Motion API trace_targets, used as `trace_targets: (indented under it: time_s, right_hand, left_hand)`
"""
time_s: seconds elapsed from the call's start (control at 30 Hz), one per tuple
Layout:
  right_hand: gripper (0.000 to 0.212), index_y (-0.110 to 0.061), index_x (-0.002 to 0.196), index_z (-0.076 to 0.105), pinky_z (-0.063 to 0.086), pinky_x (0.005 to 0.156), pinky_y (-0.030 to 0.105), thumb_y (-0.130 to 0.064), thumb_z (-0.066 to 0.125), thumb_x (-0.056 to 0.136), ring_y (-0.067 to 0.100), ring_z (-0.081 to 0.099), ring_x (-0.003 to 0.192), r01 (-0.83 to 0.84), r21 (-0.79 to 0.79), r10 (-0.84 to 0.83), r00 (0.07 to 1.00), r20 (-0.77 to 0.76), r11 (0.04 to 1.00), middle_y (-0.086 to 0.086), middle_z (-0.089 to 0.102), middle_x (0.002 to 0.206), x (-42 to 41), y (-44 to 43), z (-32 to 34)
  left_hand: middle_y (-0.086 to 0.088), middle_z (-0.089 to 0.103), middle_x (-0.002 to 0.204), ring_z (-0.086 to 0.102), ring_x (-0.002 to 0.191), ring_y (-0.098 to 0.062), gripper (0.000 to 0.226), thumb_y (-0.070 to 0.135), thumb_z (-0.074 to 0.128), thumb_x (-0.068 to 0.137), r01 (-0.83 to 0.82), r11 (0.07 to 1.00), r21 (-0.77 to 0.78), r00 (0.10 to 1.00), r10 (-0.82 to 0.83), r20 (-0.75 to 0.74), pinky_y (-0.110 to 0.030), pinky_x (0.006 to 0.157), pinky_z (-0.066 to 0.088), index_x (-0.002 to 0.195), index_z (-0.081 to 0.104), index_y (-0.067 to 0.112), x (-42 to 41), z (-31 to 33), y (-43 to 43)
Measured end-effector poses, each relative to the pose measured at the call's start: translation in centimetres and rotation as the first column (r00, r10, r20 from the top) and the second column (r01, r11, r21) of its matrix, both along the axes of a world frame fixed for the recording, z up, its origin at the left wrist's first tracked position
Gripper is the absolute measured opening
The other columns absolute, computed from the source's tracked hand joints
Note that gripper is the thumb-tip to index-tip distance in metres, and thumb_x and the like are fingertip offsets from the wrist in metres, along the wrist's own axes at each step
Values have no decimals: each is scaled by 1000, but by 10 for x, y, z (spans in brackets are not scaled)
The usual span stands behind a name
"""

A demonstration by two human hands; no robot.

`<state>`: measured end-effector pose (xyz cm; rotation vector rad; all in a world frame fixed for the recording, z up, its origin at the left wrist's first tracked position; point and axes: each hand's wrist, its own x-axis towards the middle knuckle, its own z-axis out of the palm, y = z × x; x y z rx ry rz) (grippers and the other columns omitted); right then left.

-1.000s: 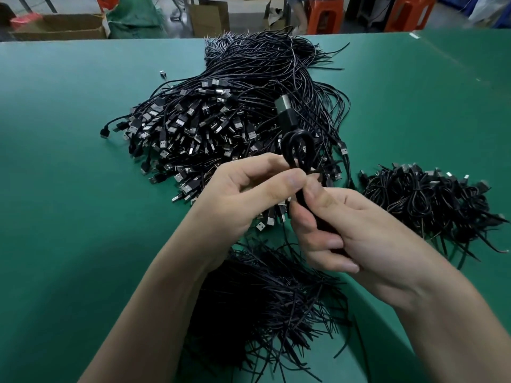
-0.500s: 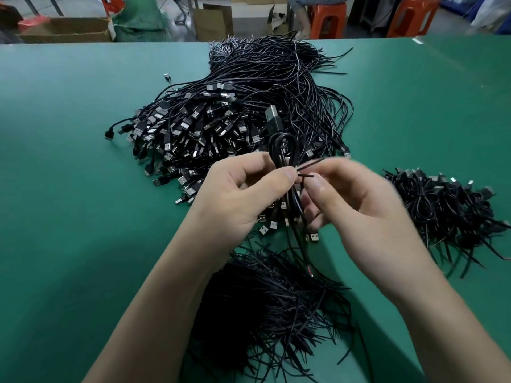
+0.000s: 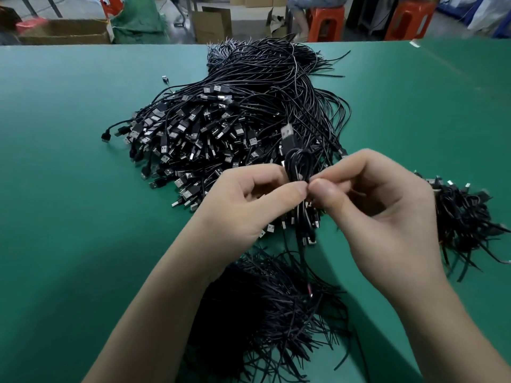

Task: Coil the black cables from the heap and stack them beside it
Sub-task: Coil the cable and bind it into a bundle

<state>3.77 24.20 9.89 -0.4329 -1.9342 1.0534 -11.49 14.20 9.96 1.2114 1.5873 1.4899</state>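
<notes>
A big heap of black USB cables (image 3: pixel 235 120) covers the middle of the green table (image 3: pixel 69 189). In front of it, a small coiled black cable (image 3: pixel 297 164) stands upright with its USB plug pointing up. My left hand (image 3: pixel 249 200) pinches the coil's lower part between thumb and forefinger. My right hand (image 3: pixel 378 205) pinches the same spot from the right, thumb tip against my left thumb tip. A thin strand hangs down below the hands. At the right edge lies the stack of coiled cables (image 3: pixel 464 219).
A loose pile of thin black ties (image 3: pixel 265 313) lies at the near edge between my forearms. One stray plug (image 3: pixel 165 78) sits alone at the far left of the heap. Beyond the table stand cardboard boxes (image 3: pixel 66 31) and orange stools (image 3: pixel 326 20).
My right hand has drawn back in toward the coil, so both thumbs now meet at it. The thin strand it held out sideways no longer shows.
</notes>
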Motion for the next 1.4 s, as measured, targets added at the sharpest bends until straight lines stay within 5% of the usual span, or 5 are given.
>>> trace_targets:
  time_s: [0.2, 0.5, 0.93, 1.13, 1.4]
  right_hand:
    - [6, -21, 73, 70, 39, 48, 14, -21, 76, 75, 4, 42, 47, -282, -773, 106, 957, -271, 569, -1, 57, 63, -6, 0, -3]
    - [12, -22, 74, 71, 36, 49, 15, -19, 73, 86, 5, 41, 50, -167, -664, 79, 984, -160, 729, -6, 57, 59, -8, -8, -2]
    - [20, -15, 77, 64, 38, 55, 15, -7, 70, 94, 7, 43, 59, -37, -335, 66, 995, 75, 941, 0, 44, 61, -4, 4, -1]
    - [11, -22, 72, 68, 36, 48, 15, -19, 75, 79, 5, 40, 48, -212, -701, 182, 976, -118, 681, -2, 54, 61, 0, 10, -2]
    - [5, -22, 74, 69, 39, 47, 14, -25, 72, 77, 5, 42, 50, -137, -795, 61, 990, -125, 591, -5, 56, 63, -8, 0, -5]
  left_hand:
    - [5, 73, 80, 68, 74, -12, 7, 13, 76, 94, -114, 893, 435, 657, 396, -642, -29, 66, 55, 100, 80, 15, 15, -5, 3]
    - [-2, 79, 80, 74, 69, -7, 10, 13, 69, 98, -62, 985, 162, 997, 52, 65, -16, 63, 56, 98, 78, 11, 8, -5, 4]
    - [7, 80, 101, 75, 93, -12, 29, 8, 82, 87, -61, 995, 83, 997, 66, -48, -27, 86, 61, 114, 78, 19, 4, -8, 6]
    - [7, 69, 95, 66, 92, -20, 25, 8, 78, 90, -85, 950, 299, 831, 233, -505, -25, 75, 51, 109, 79, 24, 9, -8, 5]
    - [4, 80, 86, 74, 74, -9, 15, 10, 69, 98, -27, 983, 181, 999, 35, -41, -18, 66, 57, 102, 82, 17, 10, -11, 7]
